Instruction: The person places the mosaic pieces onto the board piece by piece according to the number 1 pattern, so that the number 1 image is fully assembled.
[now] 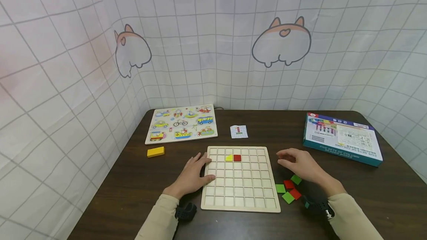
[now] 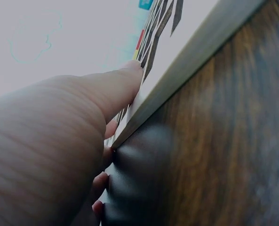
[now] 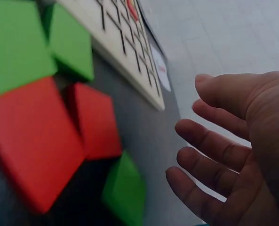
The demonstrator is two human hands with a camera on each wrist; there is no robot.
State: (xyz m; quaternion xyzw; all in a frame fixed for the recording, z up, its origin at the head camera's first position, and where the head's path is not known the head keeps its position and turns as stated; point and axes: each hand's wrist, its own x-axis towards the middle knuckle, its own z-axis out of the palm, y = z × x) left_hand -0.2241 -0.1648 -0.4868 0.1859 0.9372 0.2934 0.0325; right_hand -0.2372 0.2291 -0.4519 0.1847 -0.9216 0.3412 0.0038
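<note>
A pale wooden grid board (image 1: 228,192) lies on the dark table, with a yellow tile (image 1: 229,157) and a red tile (image 1: 237,157) side by side in its upper cells. My left hand (image 1: 191,175) rests at the board's left edge. Its thumb (image 2: 123,84) lies on the rim and its other fingers are spread along the side. To the right of the board my right hand (image 1: 301,164) is held above the table, fingers loosely bent and holding nothing. Below it lie three green tiles (image 1: 288,197) and two red tiles (image 1: 295,194) in a loose group.
At the back left is a picture puzzle board (image 1: 181,123), with a yellow block (image 1: 155,152) in front of it. A small card (image 1: 238,132) with a grid drawing lies behind the board. At the right stands a flat blue box (image 1: 343,138). A white checked curtain (image 1: 213,47) surrounds the table.
</note>
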